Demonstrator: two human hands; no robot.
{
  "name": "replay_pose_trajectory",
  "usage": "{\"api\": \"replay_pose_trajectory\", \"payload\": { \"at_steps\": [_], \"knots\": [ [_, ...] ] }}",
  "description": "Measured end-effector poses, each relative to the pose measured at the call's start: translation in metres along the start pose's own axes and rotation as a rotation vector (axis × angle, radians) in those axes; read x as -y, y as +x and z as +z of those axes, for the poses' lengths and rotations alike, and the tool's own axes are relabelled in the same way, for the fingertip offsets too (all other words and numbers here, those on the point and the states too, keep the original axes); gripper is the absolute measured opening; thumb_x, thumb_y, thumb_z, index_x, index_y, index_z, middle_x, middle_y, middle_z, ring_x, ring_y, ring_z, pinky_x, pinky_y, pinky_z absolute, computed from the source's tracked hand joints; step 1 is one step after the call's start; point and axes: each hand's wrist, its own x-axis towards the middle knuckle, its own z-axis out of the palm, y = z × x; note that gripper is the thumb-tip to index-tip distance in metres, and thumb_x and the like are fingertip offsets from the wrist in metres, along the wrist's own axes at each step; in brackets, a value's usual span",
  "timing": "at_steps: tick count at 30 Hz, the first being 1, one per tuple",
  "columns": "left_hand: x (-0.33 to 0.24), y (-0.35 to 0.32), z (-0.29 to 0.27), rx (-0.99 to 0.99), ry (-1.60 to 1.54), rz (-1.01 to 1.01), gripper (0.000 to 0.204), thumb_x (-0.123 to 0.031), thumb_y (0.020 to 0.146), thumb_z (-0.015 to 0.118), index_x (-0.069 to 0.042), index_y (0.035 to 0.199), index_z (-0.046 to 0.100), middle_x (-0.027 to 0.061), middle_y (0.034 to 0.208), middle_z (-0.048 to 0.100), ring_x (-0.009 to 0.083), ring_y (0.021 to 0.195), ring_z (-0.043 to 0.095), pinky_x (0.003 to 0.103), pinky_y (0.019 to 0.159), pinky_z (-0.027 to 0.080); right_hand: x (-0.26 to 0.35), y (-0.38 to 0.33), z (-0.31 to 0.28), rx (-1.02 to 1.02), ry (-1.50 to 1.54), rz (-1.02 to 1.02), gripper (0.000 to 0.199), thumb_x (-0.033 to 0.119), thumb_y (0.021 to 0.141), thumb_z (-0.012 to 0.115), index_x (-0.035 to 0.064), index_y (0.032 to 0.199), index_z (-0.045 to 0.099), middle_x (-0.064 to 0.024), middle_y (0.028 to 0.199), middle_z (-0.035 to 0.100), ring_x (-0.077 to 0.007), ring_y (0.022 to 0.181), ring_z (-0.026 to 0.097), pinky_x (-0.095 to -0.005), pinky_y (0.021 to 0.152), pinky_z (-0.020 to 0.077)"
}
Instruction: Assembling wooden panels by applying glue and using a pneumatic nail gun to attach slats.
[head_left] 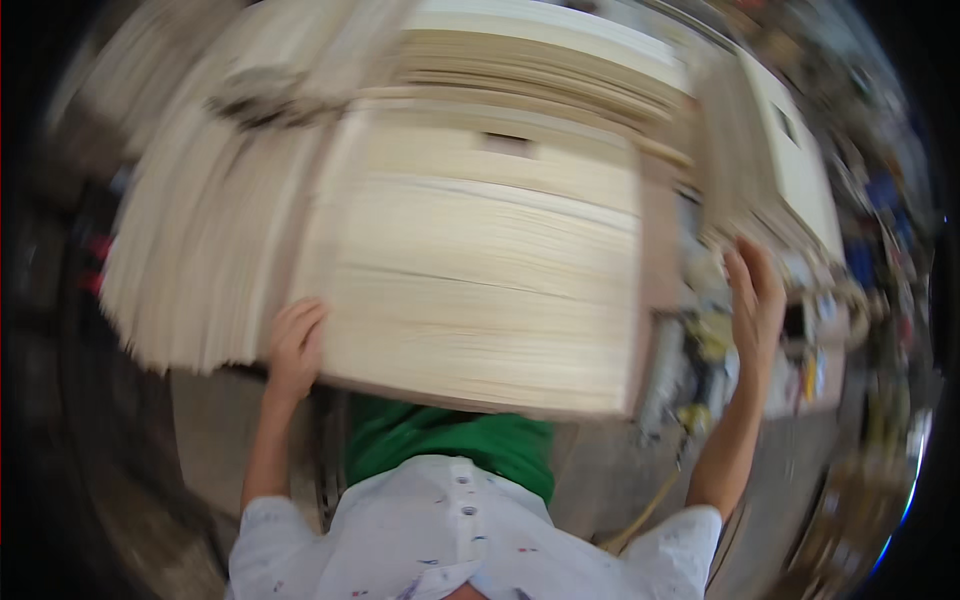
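- The pale wood block was set squarely before the body, apparently so that both its sides could be reached; whether layered sheets or joined strips were shown by its fine lines could not be told.
- The left hand was laid at the block's near left corner with fingers bent, probably so that this edge could be steadied; whether anything was gripped could not be told through the blur.
- The right hand was raised to the right of the block, apart from it, its fingers loosely extended and nothing seen in them, perhaps for clearance.
- Thin wooden sheets were packed closely to the block's left, presumably for compactness.
- Beyond the block, pale boards were piled in layers, likely to save space.
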Motion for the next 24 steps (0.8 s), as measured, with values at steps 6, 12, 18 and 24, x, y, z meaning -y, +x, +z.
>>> {"api": "replay_pose_trajectory", "payload": {
  "at_steps": [6, 12, 18, 24],
  "knots": [
    [0.009, 0.069, -0.043, -0.118, 0.098, -0.073, 0.018, -0.003, 0.087, 0.06, 0.003, 0.103, 0.065, 0.0185, 0.104, 0.065, 0.0357, 0.097, 0.063, 0.039, 0.084, 0.05, 0.021, -0.04, 0.075, 0.289, 0.131, 0.05, 0.031, 0.014, 0.095, 0.06, -0.0063, 0.119, 0.06, -0.0076, 0.095, 0.066, -0.0131, 0.088, 0.06, -0.0263, 0.082, 0.0476],
    [0.06, 0.167, -0.002, -0.187, 0.132, 0.128, 0.013, -0.009, 0.086, 0.06, -0.002, 0.096, 0.066, 0.0142, 0.09, 0.062, 0.0349, 0.087, 0.061, 0.042, 0.077, 0.05, 0.029, -0.084, 0.088, 0.295, 0.255, 0.264, 0.033, 0.014, 0.095, 0.06, -0.0099, 0.118, 0.059, -0.009, 0.093, 0.066, -0.0141, 0.086, 0.061, -0.0265, 0.08, 0.0487],
    [0.099, 0.302, 0.075, -0.146, 0.523, 0.184, 0.018, -0.007, 0.085, 0.055, -0.003, 0.1, 0.065, 0.0139, 0.097, 0.061, 0.0343, 0.098, 0.058, 0.045, 0.084, 0.048, 0.031, -0.124, 0.064, 0.201, 0.271, 0.366, 0.037, 0.017, 0.095, 0.062, -0.01, 0.121, 0.057, -0.0103, 0.095, 0.066, -0.0151, 0.087, 0.061, -0.0277, 0.081, 0.0495],
    [0.114, 0.345, 0.099, -0.063, 0.683, 0.083, 0.016, -0.007, 0.085, 0.054, -0.004, 0.097, 0.064, 0.0138, 0.1, 0.058, 0.033, 0.101, 0.056, 0.046, 0.086, 0.048, 0.021, -0.157, 0.046, 0.058, 0.237, 0.449, 0.035, 0.02, 0.096, 0.061, -0.0075, 0.118, 0.059, -0.0103, 0.092, 0.069, -0.0137, 0.078, 0.063, -0.0262, 0.072, 0.0515]
  ]
}}
